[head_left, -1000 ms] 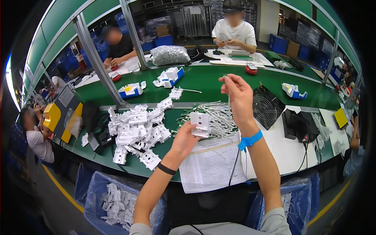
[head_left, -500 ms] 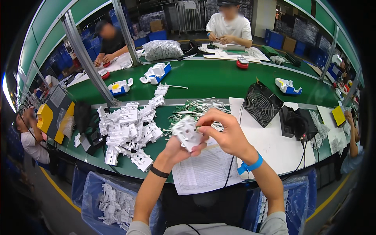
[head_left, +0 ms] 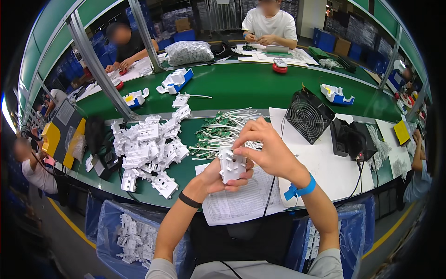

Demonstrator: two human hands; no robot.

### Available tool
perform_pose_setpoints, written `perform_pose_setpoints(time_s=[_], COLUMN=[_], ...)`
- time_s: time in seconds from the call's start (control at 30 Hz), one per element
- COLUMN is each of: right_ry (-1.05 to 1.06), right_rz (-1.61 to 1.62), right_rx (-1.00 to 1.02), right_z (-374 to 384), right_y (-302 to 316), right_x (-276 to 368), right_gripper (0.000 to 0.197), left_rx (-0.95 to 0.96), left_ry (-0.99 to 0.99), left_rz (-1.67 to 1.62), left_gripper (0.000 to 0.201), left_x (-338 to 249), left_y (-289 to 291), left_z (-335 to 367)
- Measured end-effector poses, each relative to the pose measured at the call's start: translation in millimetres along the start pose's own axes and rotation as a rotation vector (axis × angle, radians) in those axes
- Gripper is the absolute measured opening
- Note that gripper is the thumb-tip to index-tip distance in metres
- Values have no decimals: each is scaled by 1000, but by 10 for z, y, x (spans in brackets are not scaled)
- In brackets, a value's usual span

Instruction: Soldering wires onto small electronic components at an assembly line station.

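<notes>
Two hands meet over the near edge of the green bench (head_left: 251,88), above a printed sheet (head_left: 241,202). Between them sits one white plastic housing (head_left: 231,165), held up clear of the bench. It looks light and stiff, a moulded shell with ribs and openings; its thin tabs could probably snap if squeezed hard, so the flat outer sides seem the safest hold. The left hand (head_left: 214,179) cups it from below and from the left, fingers curled round it in a firm grasp. The right hand (head_left: 269,151) comes over the top, its fingertips (head_left: 238,148) pinched together at the housing's upper edge; whether they hold a small part there I cannot tell. Left of the hands lies a heap of like housings (head_left: 148,146), and just beyond, a pile of small green boards with white leads (head_left: 220,132).
</notes>
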State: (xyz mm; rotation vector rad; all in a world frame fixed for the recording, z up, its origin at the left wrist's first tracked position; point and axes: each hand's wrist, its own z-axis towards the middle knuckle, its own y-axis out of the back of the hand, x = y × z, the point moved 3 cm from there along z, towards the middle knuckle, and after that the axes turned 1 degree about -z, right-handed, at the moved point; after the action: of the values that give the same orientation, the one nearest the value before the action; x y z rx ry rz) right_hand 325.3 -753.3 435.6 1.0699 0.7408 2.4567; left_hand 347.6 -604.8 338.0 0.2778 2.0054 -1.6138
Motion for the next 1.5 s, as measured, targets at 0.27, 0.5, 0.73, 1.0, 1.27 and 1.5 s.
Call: perform_pose_setpoints(time_s=[0.27,0.5,0.73,1.0,1.27,1.5], right_ry=[-246,-357,-422,-569,-483,-438], right_rz=[307,213,286,378,129,-201], right_rx=[215,400,137,-114,-271,-405], right_z=[-98,-226,-386,-480,-810,-1000], right_y=[16,84,-7,107,181,154], right_x=[-240,-128,-558,-807,-424,-428], right_gripper=[22,14,10,35,19,10], left_rx=[-1,-41,-445,-794,-776,-574], left_ry=[153,285,-630,-1027,-1116,-659], left_rz=[98,304,1121,1122,904,701], left_gripper=[58,65,54,37,26,19], left_x=[161,228,-93,-156,-160,54], left_y=[115,167,23,4,-31,-235], left_z=[70,69,14,291,839,1388])
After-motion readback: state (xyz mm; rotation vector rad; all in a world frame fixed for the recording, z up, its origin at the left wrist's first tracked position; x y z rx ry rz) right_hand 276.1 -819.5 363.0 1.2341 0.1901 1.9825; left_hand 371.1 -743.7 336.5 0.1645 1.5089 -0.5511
